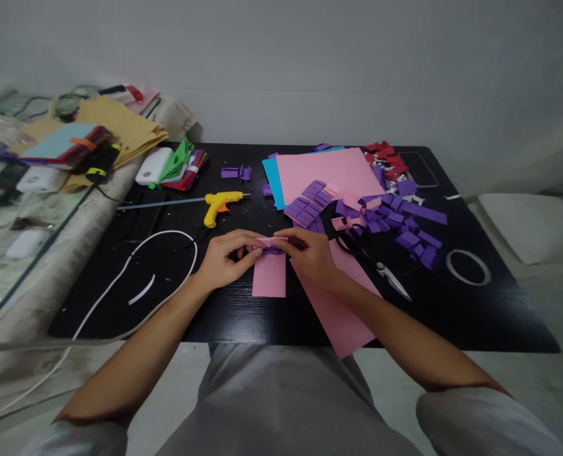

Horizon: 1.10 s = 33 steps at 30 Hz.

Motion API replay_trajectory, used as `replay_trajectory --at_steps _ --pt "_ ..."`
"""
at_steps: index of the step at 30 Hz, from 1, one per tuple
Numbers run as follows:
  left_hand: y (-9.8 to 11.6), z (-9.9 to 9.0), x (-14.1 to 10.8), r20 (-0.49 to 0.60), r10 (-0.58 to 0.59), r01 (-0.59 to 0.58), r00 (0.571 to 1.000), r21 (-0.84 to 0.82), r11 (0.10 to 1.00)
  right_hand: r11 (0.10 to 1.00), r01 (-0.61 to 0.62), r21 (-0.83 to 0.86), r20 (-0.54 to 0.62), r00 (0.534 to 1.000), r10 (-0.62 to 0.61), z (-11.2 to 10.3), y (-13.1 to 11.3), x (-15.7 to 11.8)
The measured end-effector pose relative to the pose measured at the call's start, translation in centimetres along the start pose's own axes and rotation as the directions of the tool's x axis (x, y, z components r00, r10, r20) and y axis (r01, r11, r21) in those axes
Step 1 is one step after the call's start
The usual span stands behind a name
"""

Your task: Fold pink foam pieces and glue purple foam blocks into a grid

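Near the middle of the black table (234, 316), a pink paper strip (269, 278) hangs below my fingers, with a small purple paper piece (273, 251) against its upper part. My left hand (227, 258) pinches the left side of the strip's top, thumb beside the purple piece. On the right side, my right hand (312, 253) grips the same top edge between thumb and fingers. A larger pink sheet (341, 310) lies partly under my right forearm. Black-handled scissors (380, 269) rest to the right of that hand.
A yellow glue gun (220, 206) lies beyond my left hand. Purple paper pieces (395, 218) spread at the right, beside stacked pink sheets (328, 174). A white cable (120, 275) loops at the left. A tape ring (468, 267) sits far right.
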<state>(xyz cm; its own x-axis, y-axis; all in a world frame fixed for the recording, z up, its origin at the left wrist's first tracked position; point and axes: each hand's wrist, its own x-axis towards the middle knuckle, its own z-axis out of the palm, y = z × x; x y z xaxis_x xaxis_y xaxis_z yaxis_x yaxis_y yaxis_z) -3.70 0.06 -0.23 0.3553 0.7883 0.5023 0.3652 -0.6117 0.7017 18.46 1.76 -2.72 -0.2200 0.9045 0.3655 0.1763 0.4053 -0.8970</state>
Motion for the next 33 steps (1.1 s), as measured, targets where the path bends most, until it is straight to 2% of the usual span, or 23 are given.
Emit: replay_trajectory --at_steps 5,7,14,18,25,28,33 --pt "-0.1 0.7 0.0 -0.102 -0.147 0.144 0.984 -0.037 0.989 1.0 0.025 0.003 -0.005 1.0 -0.024 0.0 0.2 -0.1" --pt "-0.3 0.9 0.0 -0.125 -0.173 0.174 0.977 -0.008 0.985 0.999 0.031 0.006 -0.007 0.999 -0.031 0.0 0.2 -0.2" --pt "-0.6 1.0 0.5 -0.083 0.002 0.007 0.997 0.101 0.995 0.999 0.043 0.017 -0.013 0.999 -0.043 0.0 0.1 -0.1" --pt "-0.5 1.1 0.6 -0.078 0.016 -0.007 0.997 0.115 0.993 0.999 0.029 0.023 -0.002 1.0 -0.029 -0.1 -0.1 0.0" --pt "-0.6 1.2 0.4 -0.072 -0.028 0.037 0.997 0.124 0.992 0.999 -0.012 0.031 0.001 1.0 0.012 0.1 -0.4 0.0" --pt "-0.8 1.1 0.2 -0.1 -0.089 0.098 0.991 0.083 0.992 0.993 -0.062 0.097 -0.018 0.998 0.064 0.1 -0.7 0.1" --pt "-1.3 1.0 0.0 -0.092 -0.252 0.243 0.963 -0.097 0.965 0.936 -0.201 0.288 -0.022 0.976 0.216 -0.5 -1.3 0.6"
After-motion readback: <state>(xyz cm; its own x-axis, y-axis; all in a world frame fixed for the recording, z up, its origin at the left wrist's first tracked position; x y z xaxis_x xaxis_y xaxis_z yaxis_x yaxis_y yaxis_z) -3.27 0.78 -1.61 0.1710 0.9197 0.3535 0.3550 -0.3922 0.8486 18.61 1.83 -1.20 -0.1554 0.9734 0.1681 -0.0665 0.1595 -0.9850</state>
